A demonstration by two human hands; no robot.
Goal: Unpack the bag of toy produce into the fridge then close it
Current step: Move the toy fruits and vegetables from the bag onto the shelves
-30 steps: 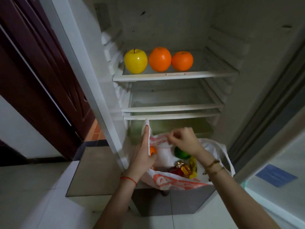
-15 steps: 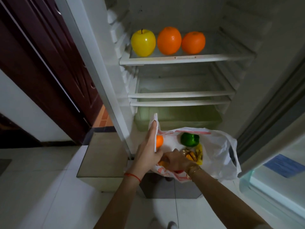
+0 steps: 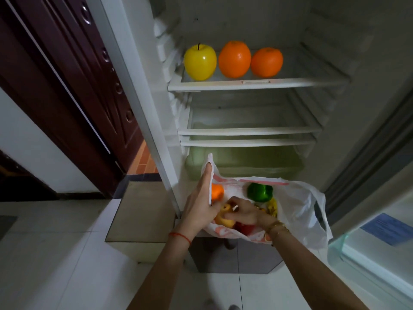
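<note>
A white and red plastic bag (image 3: 297, 206) hangs open in front of the open fridge. My left hand (image 3: 201, 204) grips its left rim and holds it up. Inside the bag, my right hand (image 3: 243, 212) closes around a yellow-orange toy fruit (image 3: 224, 217). A green toy pepper (image 3: 260, 192), a small orange toy (image 3: 217, 191), a red toy (image 3: 244, 229) and some yellow pieces also lie in the bag. On the fridge's top shelf (image 3: 257, 82) stand a yellow apple (image 3: 200, 62) and two oranges (image 3: 234, 59), (image 3: 267, 62).
Below are two bare shelves (image 3: 248, 132) and a greenish crisper drawer (image 3: 245, 162). The fridge door (image 3: 380, 233) stands open at the right. A dark wooden door (image 3: 73, 86) is at the left. White floor tiles lie underfoot.
My right hand went from the bag's top edge down into the bag and closed on the yellow-orange toy fruit. My left hand kept hold of the rim. The camera view tilted and shifted.
</note>
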